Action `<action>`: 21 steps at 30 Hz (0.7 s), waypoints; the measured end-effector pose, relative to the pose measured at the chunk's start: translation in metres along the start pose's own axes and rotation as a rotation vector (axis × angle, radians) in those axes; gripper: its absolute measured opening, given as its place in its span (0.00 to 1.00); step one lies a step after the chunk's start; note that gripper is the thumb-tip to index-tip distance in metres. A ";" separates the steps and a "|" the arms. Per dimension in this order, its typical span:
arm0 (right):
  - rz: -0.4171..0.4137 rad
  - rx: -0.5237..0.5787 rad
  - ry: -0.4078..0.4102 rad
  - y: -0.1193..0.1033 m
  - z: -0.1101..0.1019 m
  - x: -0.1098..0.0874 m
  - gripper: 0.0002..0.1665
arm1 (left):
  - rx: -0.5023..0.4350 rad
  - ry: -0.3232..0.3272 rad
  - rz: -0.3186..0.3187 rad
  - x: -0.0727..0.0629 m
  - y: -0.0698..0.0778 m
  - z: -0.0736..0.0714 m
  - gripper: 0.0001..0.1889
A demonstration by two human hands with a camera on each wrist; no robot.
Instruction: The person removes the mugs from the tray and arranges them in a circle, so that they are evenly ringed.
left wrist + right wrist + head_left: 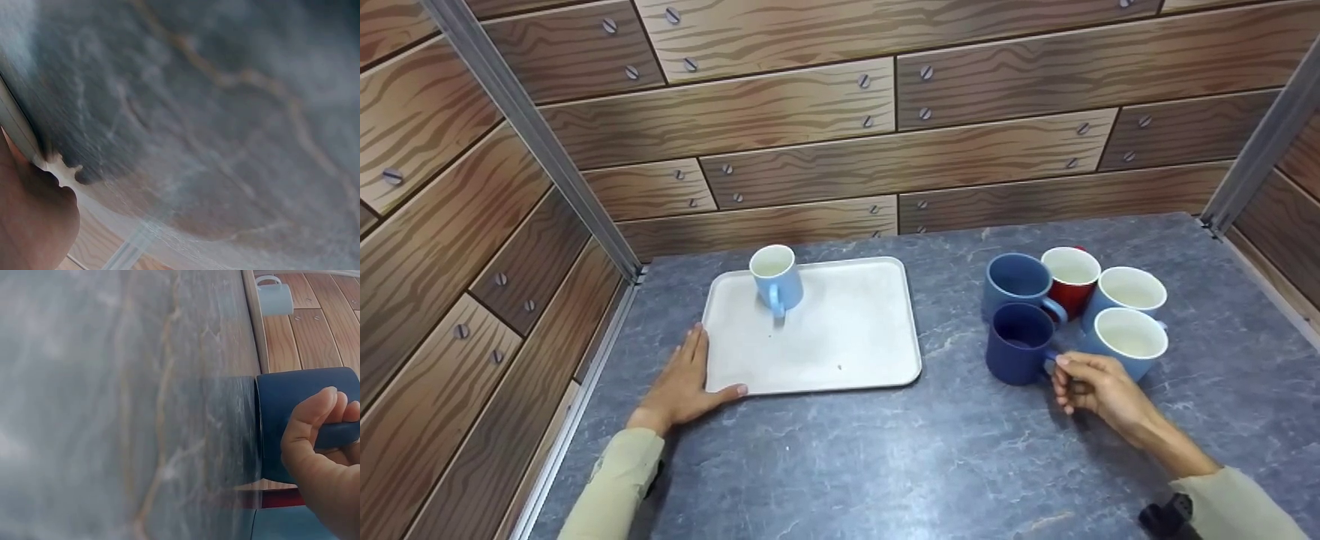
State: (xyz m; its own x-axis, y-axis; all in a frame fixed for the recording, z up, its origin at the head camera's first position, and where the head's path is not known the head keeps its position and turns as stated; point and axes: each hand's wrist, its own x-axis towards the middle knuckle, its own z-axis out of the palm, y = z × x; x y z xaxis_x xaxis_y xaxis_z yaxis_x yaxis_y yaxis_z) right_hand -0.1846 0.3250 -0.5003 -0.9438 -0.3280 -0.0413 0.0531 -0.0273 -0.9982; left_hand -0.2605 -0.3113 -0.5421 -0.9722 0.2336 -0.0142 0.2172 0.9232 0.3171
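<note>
My right hand (pixel 1099 390) pinches the handle of a dark blue mug (pixel 1020 345), thumb and fingers curled on it. In the right wrist view the same hand (pixel 329 455) covers part of the dark blue mug (pixel 298 396). My left hand (pixel 679 382) lies with straight fingers along the left edge of a white tray (pixel 825 337), its thumb at the front rim. A light blue mug (pixel 780 285) stands upright near the tray's back left, handle toward me. In the left wrist view only part of the left hand (pixel 39 219) shows beside the tray edge (pixel 17 121).
Close behind the dark blue mug stands a medium blue mug (pixel 1011 279). A red mug (pixel 1069 296) with white inside and two light blue mugs, one back (pixel 1131 289) and one front (pixel 1129 341), crowd to its right. Wood-patterned walls (pixel 810 112) enclose the grey marbled table (pixel 870 465).
</note>
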 end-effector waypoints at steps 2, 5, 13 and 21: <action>-0.001 -0.004 0.001 0.001 -0.001 0.000 0.20 | -0.001 -0.005 -0.004 0.000 0.000 0.000 0.72; -0.017 -0.033 0.011 0.001 -0.003 0.001 0.20 | -0.004 -0.013 -0.009 0.000 0.000 0.000 0.72; -0.140 -0.568 0.312 -0.007 0.010 0.001 0.17 | -0.017 -0.028 -0.023 0.001 0.000 0.000 0.72; -0.457 -1.176 0.612 -0.017 0.028 0.004 0.10 | -0.011 -0.020 -0.019 0.000 0.000 -0.002 0.72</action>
State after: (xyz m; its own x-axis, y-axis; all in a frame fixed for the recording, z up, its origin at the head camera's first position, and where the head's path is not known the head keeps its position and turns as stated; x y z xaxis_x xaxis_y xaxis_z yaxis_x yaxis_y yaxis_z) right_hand -0.1803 0.2981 -0.4827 -0.8101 -0.0381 0.5851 -0.3067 0.8780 -0.3674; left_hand -0.2610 -0.3116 -0.5401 -0.9742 0.2225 -0.0389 0.1981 0.9242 0.3266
